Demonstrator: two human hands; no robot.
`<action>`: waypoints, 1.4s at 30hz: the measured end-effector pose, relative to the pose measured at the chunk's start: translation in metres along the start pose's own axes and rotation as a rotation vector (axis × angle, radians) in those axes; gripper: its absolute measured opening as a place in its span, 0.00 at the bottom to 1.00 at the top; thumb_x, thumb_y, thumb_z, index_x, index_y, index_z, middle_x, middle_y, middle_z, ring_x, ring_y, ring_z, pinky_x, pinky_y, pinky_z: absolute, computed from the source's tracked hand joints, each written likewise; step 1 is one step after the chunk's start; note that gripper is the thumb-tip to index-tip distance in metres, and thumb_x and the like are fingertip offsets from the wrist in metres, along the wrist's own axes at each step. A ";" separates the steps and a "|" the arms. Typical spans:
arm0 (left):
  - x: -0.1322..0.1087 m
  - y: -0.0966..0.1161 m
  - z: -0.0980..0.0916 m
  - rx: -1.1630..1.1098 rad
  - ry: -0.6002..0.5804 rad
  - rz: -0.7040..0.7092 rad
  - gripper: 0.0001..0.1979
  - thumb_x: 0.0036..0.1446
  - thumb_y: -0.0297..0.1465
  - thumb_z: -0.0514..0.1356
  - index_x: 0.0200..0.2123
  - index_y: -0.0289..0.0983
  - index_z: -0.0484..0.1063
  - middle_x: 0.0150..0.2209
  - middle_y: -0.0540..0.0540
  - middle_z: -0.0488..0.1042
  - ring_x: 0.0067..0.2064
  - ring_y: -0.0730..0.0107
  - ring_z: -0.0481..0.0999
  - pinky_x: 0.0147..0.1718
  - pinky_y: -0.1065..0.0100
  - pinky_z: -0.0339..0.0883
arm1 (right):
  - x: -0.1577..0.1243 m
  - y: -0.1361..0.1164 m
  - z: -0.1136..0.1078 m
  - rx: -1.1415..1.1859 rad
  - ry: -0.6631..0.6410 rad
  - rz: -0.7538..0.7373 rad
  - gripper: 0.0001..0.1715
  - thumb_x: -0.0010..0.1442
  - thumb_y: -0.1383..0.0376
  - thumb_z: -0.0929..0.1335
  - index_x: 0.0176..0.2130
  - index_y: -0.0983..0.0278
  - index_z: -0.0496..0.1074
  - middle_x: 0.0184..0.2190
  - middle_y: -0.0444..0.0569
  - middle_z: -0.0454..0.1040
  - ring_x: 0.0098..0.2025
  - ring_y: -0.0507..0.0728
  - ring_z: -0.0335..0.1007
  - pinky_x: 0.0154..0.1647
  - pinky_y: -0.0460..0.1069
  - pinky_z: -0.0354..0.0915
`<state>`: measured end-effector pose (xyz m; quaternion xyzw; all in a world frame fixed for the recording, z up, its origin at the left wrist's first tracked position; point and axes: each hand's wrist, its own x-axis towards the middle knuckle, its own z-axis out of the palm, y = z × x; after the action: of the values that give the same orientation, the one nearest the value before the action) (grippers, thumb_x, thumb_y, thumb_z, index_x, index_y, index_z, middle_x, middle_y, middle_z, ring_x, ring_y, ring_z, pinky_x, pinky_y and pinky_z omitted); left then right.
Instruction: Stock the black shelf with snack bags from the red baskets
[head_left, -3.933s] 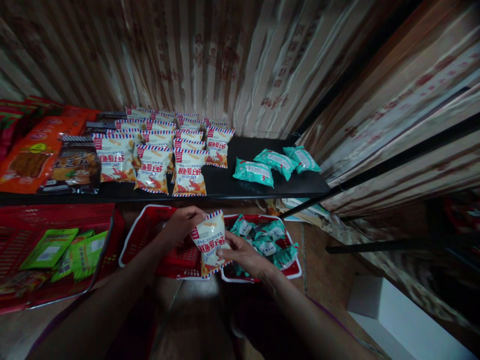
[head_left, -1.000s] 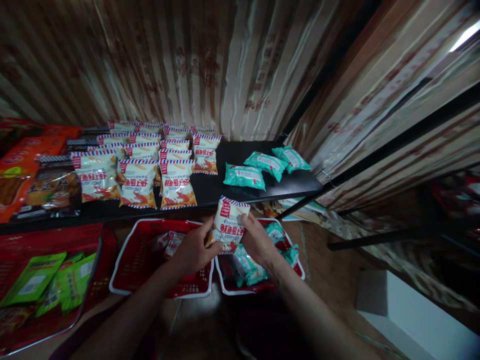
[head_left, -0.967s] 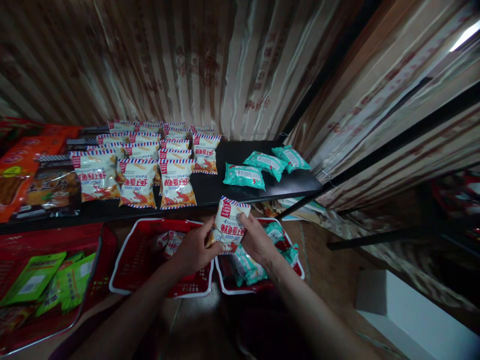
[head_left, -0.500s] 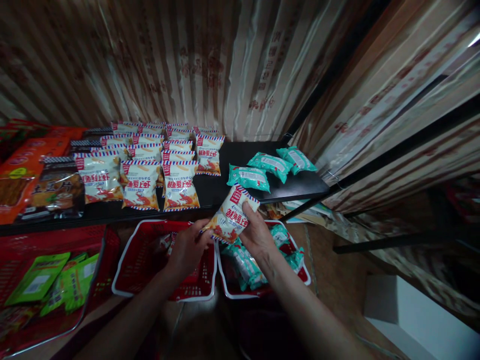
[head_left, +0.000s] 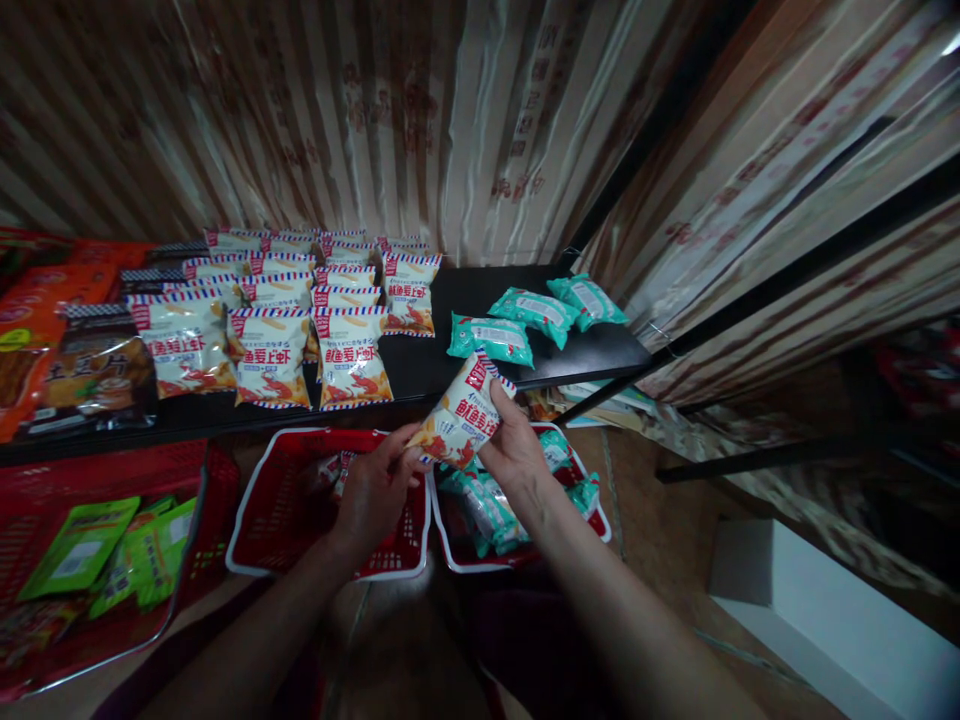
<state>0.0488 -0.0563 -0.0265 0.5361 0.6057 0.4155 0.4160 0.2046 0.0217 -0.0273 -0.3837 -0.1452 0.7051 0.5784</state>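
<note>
Just below the frame's center, my left hand (head_left: 375,492) pinches the lower-left corner of a tilted, shrimp-printed snack bag (head_left: 459,412) while my right hand (head_left: 519,445) grips its right side, above a red basket (head_left: 478,569) holding teal packets (head_left: 484,508).

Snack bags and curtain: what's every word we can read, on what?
"鱿鱼爱上虾": white bags on the shelf
"鱿鱼爱上…": held white bag, end partly under right hand
"土豆片": dark bag
Too small or blurred: their other print, teal packets, green packets, orange bag, curtain.
</note>
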 end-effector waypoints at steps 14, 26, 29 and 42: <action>0.006 -0.001 0.002 -0.143 0.087 0.005 0.19 0.57 0.38 0.55 0.48 0.33 0.70 0.28 0.47 0.80 0.25 0.68 0.77 0.29 0.69 0.71 | -0.010 -0.002 -0.003 -0.171 -0.283 -0.002 0.23 0.46 0.53 0.75 0.40 0.60 0.73 0.39 0.46 0.80 0.48 0.62 0.74 0.49 0.57 0.69; 0.021 0.002 0.014 -0.119 0.083 -0.015 0.19 0.58 0.39 0.54 0.48 0.35 0.70 0.32 0.46 0.79 0.28 0.68 0.78 0.29 0.68 0.71 | -0.013 0.000 -0.007 -0.228 -0.261 -0.024 0.21 0.44 0.62 0.76 0.40 0.59 0.73 0.36 0.44 0.80 0.40 0.58 0.76 0.48 0.55 0.69; 0.025 0.001 0.019 0.077 0.190 0.121 0.15 0.58 0.35 0.54 0.47 0.37 0.70 0.41 0.43 0.78 0.40 0.64 0.78 0.41 0.64 0.71 | -0.012 -0.004 -0.008 -0.233 -0.221 -0.069 0.21 0.44 0.62 0.76 0.40 0.59 0.73 0.36 0.43 0.80 0.39 0.58 0.76 0.48 0.54 0.69; 0.009 0.016 0.050 0.226 0.201 0.640 0.29 0.60 0.26 0.52 0.63 0.40 0.49 0.61 0.38 0.58 0.63 0.59 0.57 0.60 0.56 0.55 | -0.027 -0.003 -0.015 -0.626 -0.138 -0.462 0.26 0.53 0.62 0.71 0.51 0.57 0.65 0.48 0.46 0.74 0.49 0.59 0.69 0.53 0.54 0.64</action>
<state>0.1001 -0.0430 -0.0271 0.6979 0.4870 0.5057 0.1412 0.2182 -0.0060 -0.0258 -0.4506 -0.4742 0.5022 0.5656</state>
